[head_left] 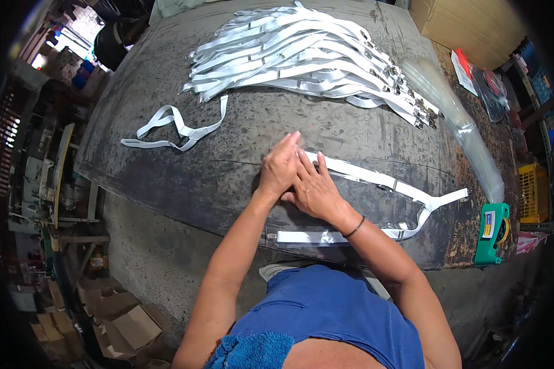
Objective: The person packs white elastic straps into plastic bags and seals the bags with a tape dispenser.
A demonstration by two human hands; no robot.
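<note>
White strap point(375, 178): flat on worktop point(166, 166) inside clear sleeve; under both hands
L hand point(280, 169): fingers together, pressing flat; steadies it
R hand point(314, 190): fingers spread, holding down
Pile point(301, 52): far side, well apart

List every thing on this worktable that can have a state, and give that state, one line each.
left hand: open, flat, pressing on the strap
right hand: open, flat, beside the left
strap under the hands: laid out flat, partly in a clear sleeve
pile of straps: stacked, spread in a fan
single strap: loose, lying apart
tape dispenser: standing at the table edge, untouched
</note>
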